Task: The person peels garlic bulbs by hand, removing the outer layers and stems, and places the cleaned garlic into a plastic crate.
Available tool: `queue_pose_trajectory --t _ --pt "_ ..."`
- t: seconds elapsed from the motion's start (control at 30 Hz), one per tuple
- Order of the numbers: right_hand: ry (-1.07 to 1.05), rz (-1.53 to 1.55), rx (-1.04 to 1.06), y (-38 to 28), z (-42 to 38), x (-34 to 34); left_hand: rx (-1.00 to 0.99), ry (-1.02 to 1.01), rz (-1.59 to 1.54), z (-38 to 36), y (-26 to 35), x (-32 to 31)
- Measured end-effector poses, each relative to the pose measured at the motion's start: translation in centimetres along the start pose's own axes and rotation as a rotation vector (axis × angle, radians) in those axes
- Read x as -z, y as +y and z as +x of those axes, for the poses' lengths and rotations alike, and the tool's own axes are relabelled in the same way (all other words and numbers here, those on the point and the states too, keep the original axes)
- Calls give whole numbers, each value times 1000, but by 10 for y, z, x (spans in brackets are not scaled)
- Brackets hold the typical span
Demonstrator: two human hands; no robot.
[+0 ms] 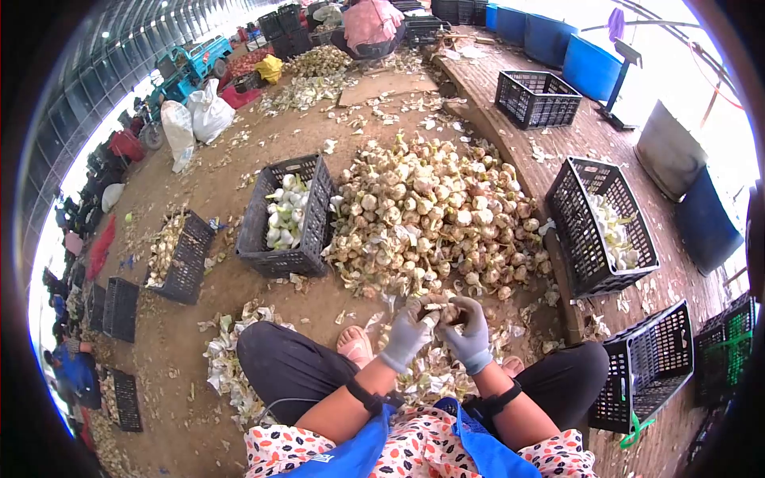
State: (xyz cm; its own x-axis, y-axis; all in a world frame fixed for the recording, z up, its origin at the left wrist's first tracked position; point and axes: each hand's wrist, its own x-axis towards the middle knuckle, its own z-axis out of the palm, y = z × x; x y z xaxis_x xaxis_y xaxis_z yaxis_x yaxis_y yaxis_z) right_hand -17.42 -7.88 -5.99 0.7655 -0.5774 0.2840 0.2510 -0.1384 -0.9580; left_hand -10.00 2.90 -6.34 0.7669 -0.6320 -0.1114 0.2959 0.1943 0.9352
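Observation:
My left hand (pixel 408 333) and my right hand (pixel 468 330), both in grey work gloves, meet in front of me with their fingers closed. Between them is a garlic bulb (pixel 435 307), mostly hidden by the fingers and gripped from both sides. Just beyond the hands lies a large heap of unpeeled garlic bulbs (pixel 430 209). Left of the heap, a black plastic crate (pixel 253 231) holds peeled white garlic (pixel 288 212). Loose garlic skins (pixel 422 381) cover the ground below my hands, between my legs.
To the right, a wooden platform (pixel 510 119) carries a black crate (pixel 606 279) with some peeled garlic and other crates. Blue barrels (pixel 591 68) stand behind. White sacks (pixel 209 113) and a blue three-wheeled vehicle (pixel 199 57) are at the far left. A person in pink (pixel 373 22) sits ahead.

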Motion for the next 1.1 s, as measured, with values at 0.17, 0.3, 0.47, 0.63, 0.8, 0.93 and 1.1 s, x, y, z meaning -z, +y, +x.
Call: queue_pose_trajectory --t 0.17,0.3,0.47,0.63,0.8,0.93,1.1 --pt "-86 361 -508 19 -1 21 -62 -120 293 3 -31 15" --pt "-13 340 -612 48 -8 28 84 -198 239 8 -57 25" --pt "34 395 -710 33 -5 35 7 -158 266 3 -54 9" --pt "-142 461 -683 22 -7 42 81 -55 88 2 -49 -1" --pt "-121 223 -568 29 -5 36 87 107 134 1 -34 -1" --pt "233 543 -591 -3 13 56 85 -74 -10 14 -58 18" --pt "516 725 -317 -49 34 158 151 -101 73 16 -68 28"
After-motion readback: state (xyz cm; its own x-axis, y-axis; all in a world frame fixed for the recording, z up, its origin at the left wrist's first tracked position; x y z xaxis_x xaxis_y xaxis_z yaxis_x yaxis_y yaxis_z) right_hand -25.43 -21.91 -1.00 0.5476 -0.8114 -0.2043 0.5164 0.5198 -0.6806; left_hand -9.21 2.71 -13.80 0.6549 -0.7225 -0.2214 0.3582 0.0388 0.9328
